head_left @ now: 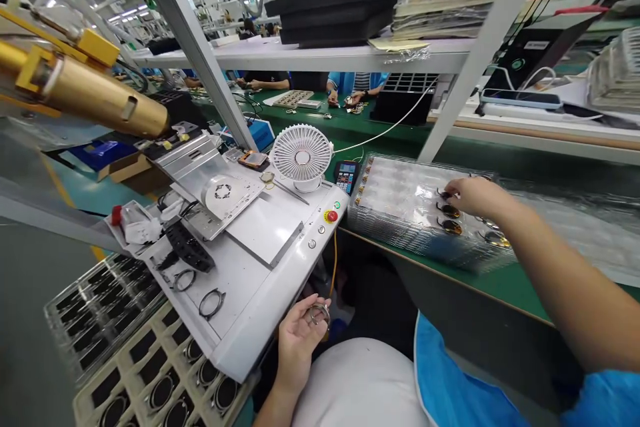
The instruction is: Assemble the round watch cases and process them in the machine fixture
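Low in front of my body, my left hand [301, 337] grips a round metal ring [319, 313], possibly a watch case, between thumb and fingers. Over on the right, my right hand [473, 197] reaches into the top clear plastic tray [395, 197] of a stack. Its fingertips are pinched at a small dark part with a thin tail [443, 193], which still lies at its pocket. Similar dark-and-amber round parts [451, 227] sit in a column just below the fingers. Smaller amber pieces [361, 190] line the tray's left edge.
A white machine [260, 307] with a red stop button [331, 216] stands in the middle, a white fan [301, 155] behind it. Two dark rings [212, 303] lie on its left side. A beige tray [145, 353] holds several rings. Co-worker's hands [353, 100] show across the bench.
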A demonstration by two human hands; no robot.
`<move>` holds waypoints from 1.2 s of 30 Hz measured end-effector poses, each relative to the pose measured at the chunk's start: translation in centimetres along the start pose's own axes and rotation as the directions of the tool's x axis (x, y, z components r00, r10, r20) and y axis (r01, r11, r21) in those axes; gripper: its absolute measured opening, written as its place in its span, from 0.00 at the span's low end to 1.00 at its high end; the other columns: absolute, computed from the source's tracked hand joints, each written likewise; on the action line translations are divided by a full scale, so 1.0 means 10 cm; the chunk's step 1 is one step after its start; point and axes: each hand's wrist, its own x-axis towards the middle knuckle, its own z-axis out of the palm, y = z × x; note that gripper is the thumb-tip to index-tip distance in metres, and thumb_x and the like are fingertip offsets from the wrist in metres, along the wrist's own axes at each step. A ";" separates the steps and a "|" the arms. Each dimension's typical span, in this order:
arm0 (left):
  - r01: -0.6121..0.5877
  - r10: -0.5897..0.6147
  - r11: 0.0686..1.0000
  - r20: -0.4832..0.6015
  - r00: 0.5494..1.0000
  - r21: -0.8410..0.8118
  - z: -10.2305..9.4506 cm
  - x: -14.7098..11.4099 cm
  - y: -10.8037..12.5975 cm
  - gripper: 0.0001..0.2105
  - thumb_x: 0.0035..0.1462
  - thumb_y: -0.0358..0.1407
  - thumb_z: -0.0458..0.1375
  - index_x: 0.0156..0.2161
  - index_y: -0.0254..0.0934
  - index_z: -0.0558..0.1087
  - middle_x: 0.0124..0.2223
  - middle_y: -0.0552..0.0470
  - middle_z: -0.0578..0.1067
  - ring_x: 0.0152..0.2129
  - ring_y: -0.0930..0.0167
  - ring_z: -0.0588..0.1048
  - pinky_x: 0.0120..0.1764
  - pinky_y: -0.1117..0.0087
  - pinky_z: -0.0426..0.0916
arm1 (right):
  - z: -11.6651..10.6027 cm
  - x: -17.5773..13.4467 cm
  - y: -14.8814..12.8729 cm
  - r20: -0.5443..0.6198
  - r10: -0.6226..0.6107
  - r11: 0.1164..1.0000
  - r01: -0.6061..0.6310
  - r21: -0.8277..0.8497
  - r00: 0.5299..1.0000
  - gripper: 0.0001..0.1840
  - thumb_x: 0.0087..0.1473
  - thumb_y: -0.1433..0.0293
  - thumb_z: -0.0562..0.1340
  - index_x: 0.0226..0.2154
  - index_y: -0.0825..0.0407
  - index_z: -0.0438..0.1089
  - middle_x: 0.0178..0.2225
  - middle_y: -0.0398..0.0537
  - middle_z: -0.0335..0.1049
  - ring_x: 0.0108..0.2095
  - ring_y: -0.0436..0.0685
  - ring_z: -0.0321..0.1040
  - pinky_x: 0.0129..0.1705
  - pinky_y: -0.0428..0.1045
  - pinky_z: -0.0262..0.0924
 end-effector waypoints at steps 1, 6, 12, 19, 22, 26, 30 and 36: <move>-0.004 0.004 1.000 0.006 1.000 0.011 0.01 0.00 0.00 0.22 0.51 0.37 0.74 0.51 0.37 0.80 0.48 0.40 0.82 0.51 0.56 0.81 0.54 0.58 0.75 | 0.00 0.04 0.02 0.027 0.002 1.000 -0.002 -0.009 1.000 0.13 0.36 0.85 0.67 0.21 0.52 0.72 0.20 0.49 0.68 0.22 0.53 0.57 0.34 0.56 0.57; -0.011 0.009 0.999 0.050 0.999 0.031 0.05 -0.02 0.01 0.21 0.51 0.36 0.74 0.51 0.37 0.80 0.49 0.40 0.82 0.52 0.55 0.80 0.56 0.55 0.74 | -0.01 0.13 -0.01 0.111 -0.014 1.000 0.014 0.000 0.994 0.15 0.34 0.86 0.66 0.17 0.50 0.68 0.17 0.44 0.60 0.22 0.54 0.57 0.36 0.56 0.57; 0.017 -0.019 1.000 0.076 0.997 0.021 0.06 -0.03 0.02 0.21 0.50 0.36 0.75 0.50 0.39 0.80 0.47 0.43 0.82 0.48 0.58 0.82 0.56 0.55 0.74 | -0.06 -0.12 -0.10 -0.049 0.065 0.940 -0.044 0.338 0.997 0.09 0.43 0.77 0.68 0.27 0.48 0.71 0.22 0.50 0.69 0.30 0.63 0.68 0.38 0.56 0.62; 0.000 -0.004 1.000 0.338 0.941 0.013 0.32 -0.03 0.24 0.37 0.39 0.36 0.80 0.58 0.45 0.77 0.73 0.35 0.59 0.46 0.56 0.82 0.49 0.56 0.77 | 0.82 -1.30 -1.45 0.161 -0.326 0.314 -0.053 0.948 0.931 0.27 0.54 0.57 0.69 0.53 0.47 0.66 0.38 0.46 0.68 0.26 0.53 0.71 0.25 0.50 0.71; -0.021 0.015 1.000 0.384 0.923 0.013 0.35 -0.04 0.34 0.42 0.38 0.38 0.80 0.62 0.49 0.73 0.75 0.37 0.53 0.47 0.54 0.82 0.49 0.54 0.77 | 1.07 -1.68 -1.95 0.189 -0.430 0.133 -0.145 0.980 0.883 0.24 0.58 0.59 0.68 0.54 0.46 0.67 0.39 0.44 0.64 0.27 0.51 0.72 0.28 0.51 0.75; 0.011 -0.024 0.999 0.315 0.949 0.044 0.25 -0.09 0.41 0.42 0.38 0.36 0.80 0.62 0.46 0.74 0.72 0.36 0.58 0.48 0.53 0.82 0.48 0.54 0.78 | 1.16 -1.76 -2.13 0.050 -0.504 0.256 0.094 0.962 0.862 0.17 0.63 0.64 0.64 0.54 0.46 0.74 0.37 0.47 0.66 0.33 0.54 0.71 0.31 0.50 0.74; 0.075 -0.070 0.997 0.297 0.952 -0.006 0.15 -0.15 0.43 0.44 0.37 0.37 0.81 0.63 0.44 0.72 0.68 0.34 0.65 0.44 0.57 0.83 0.44 0.59 0.78 | 1.19 -1.70 -2.09 -0.142 -0.638 0.304 0.417 0.857 0.757 0.14 0.67 0.69 0.59 0.49 0.45 0.79 0.37 0.50 0.70 0.31 0.54 0.70 0.27 0.48 0.68; 0.135 -0.102 0.983 0.238 0.966 -0.125 0.07 -0.15 0.37 0.43 0.36 0.44 0.80 0.60 0.39 0.74 0.55 0.38 0.78 0.41 0.59 0.83 0.46 0.61 0.76 | 1.23 -1.69 -2.11 -0.242 -0.712 0.275 0.579 0.768 0.659 0.11 0.66 0.74 0.59 0.38 0.48 0.77 0.41 0.51 0.71 0.34 0.54 0.72 0.33 0.49 0.69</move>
